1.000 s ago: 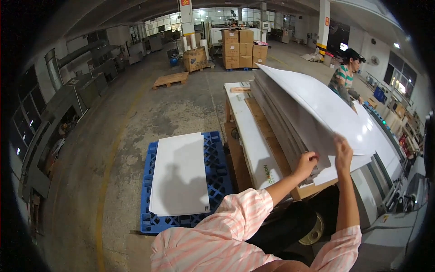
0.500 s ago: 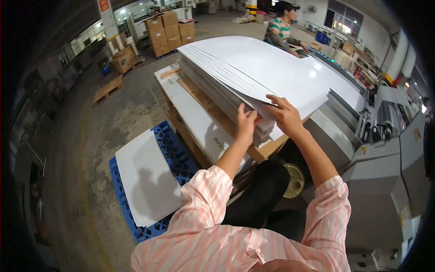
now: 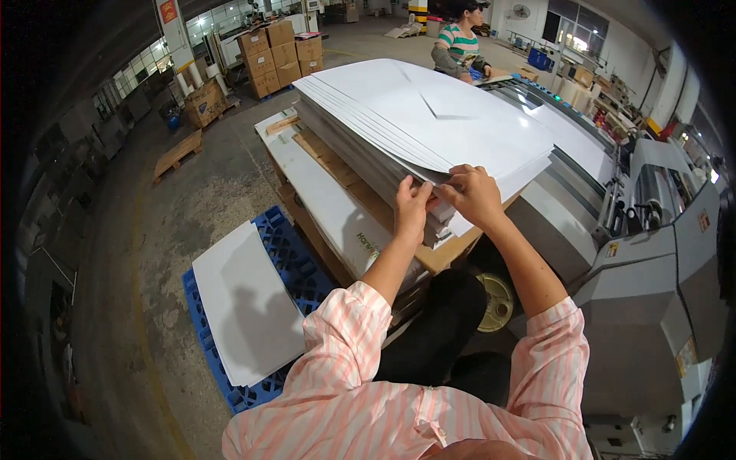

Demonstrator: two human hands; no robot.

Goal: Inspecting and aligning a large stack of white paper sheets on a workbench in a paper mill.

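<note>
Both hands grip the near edge of a thick white sheet stack (image 3: 429, 123): the left hand (image 3: 412, 208) and right hand (image 3: 473, 193) pinch its fanned corner, fingers closed on the sheets. That stack lies on a brown board (image 3: 448, 253) beside a grey machine (image 3: 652, 253). More sheets (image 3: 245, 307) rest on a blue pallet (image 3: 287, 249) at left.

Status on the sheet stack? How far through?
Done: a few white sheets lie on the blue pallet. In hand: left hand and right hand grip the near corner of the fanned top sheets. Left: the thick stack below remains on the table.
</note>
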